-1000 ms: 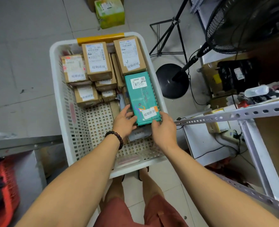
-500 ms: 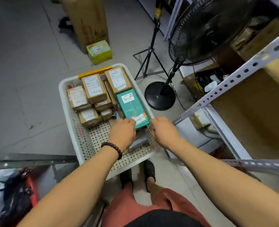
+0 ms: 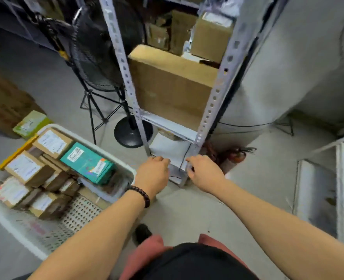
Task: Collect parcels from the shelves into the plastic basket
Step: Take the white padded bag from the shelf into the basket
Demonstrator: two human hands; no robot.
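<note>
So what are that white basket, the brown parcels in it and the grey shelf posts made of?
White perforated basket: likely moulded plastic, matt, its floor a grid of holes.
Brown box parcels: cardboard, dull, with white paper labels.
Grey shelf posts: probably painted steel angle, rows of punched slots.

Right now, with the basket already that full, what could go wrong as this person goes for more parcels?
The teal parcel lies tilted on top of the pile, near the rim of the basket; another parcel dropped there might tip it out. The large cardboard box fills the gap between the shelf uprights, so it may jam when pulled. A black cable hangs by the shelf's foot near the left hand and right hand and could snag.
</note>
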